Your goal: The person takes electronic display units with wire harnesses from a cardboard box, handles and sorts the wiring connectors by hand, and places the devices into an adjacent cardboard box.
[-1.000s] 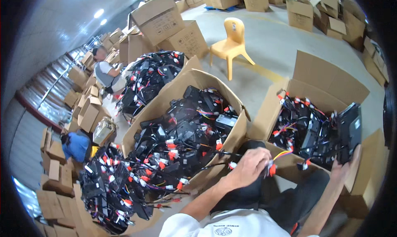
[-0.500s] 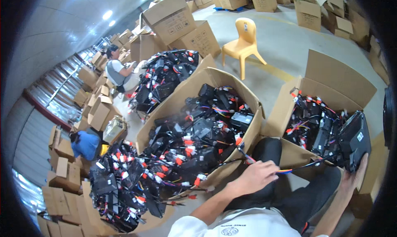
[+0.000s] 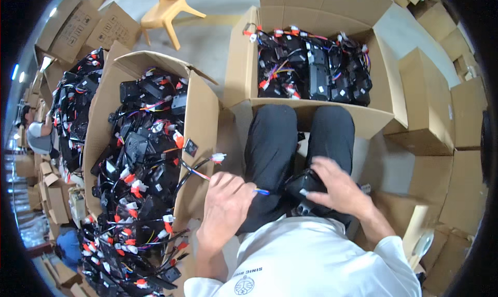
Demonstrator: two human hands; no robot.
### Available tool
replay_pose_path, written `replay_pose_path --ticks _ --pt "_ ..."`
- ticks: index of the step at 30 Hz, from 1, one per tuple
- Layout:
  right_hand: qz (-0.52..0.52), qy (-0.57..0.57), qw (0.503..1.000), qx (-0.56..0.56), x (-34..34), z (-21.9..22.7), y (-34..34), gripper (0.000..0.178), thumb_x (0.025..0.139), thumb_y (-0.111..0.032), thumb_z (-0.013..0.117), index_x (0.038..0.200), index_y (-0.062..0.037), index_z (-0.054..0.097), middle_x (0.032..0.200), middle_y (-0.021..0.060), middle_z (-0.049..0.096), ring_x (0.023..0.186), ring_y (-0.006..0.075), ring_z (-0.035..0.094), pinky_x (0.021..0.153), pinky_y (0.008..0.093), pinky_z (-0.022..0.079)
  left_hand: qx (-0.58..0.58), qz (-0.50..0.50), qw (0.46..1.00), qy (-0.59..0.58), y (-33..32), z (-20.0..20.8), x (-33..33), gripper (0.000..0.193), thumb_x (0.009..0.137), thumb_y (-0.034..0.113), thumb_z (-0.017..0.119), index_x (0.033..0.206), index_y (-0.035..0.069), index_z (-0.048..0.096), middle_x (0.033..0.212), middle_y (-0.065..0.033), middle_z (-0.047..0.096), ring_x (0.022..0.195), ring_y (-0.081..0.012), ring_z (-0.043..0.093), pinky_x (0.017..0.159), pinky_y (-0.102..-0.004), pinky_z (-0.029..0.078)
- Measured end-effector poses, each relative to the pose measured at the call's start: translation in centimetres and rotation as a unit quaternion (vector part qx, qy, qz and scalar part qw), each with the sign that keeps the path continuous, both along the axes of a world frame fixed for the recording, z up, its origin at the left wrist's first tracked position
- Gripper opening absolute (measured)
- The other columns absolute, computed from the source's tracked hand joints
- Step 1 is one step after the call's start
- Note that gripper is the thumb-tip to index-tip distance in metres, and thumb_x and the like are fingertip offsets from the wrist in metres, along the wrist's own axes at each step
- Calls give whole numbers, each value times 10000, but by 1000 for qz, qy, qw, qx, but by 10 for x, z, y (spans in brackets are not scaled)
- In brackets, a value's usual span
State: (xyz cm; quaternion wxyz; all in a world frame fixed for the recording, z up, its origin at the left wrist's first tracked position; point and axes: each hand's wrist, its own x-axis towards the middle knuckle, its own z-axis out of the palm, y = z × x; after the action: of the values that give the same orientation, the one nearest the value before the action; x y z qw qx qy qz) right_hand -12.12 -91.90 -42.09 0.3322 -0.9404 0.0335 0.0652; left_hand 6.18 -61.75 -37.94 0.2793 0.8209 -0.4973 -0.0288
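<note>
Closed around a bundle of coloured wires (image 3: 199, 174) is my left hand (image 3: 224, 206), just in front of my left knee. A white plug (image 3: 218, 158) shows on a cable end above that fist. Over my lap my right hand (image 3: 342, 188) grips a black electronic unit (image 3: 302, 185), thumb and fingers against its side; the hand and my shirt hide part of it. Left of me, an open carton (image 3: 201, 115) is heaped with similar black units and tangled cables with red and white plugs. Beyond my knees, another open carton (image 3: 316, 106) holds such units packed closely together.
A yellow plastic chair (image 3: 165, 14) stands on the floor at the far left. Closed cartons (image 3: 423, 105) line the right side. Another heap of black units (image 3: 78, 113) lies further left, near a seated person (image 3: 40, 133). A blurred pale object (image 3: 416, 229) is by my right elbow.
My view has swung to the right. My right hand has brought the black unit from beside the right carton onto my lap. The left hand still grips the wires.
</note>
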Motion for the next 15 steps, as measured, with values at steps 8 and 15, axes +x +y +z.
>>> replay_pose_path --ticks 8,15 --pt "169 31 922 347 113 -25 67 582 1033 -267 906 1486 20 681 1292 215 800 1222 413 775 1071 484 611 -54 70 995 52 -29 7 -10 315 923 -41 799 1233 12 779 1154 -163 763 1179 -357 734 1175 -583 526" --pt "-18 136 770 623 124 -45 51 423 1203 -390 734 1357 -2 802 863 -7 716 755 67 664 694 274 580 -202 370 877 229 39 -27 -39 172 1107 42 744 1235 -65 787 1215 -147 797 1110 -250 758 994 -364 597"
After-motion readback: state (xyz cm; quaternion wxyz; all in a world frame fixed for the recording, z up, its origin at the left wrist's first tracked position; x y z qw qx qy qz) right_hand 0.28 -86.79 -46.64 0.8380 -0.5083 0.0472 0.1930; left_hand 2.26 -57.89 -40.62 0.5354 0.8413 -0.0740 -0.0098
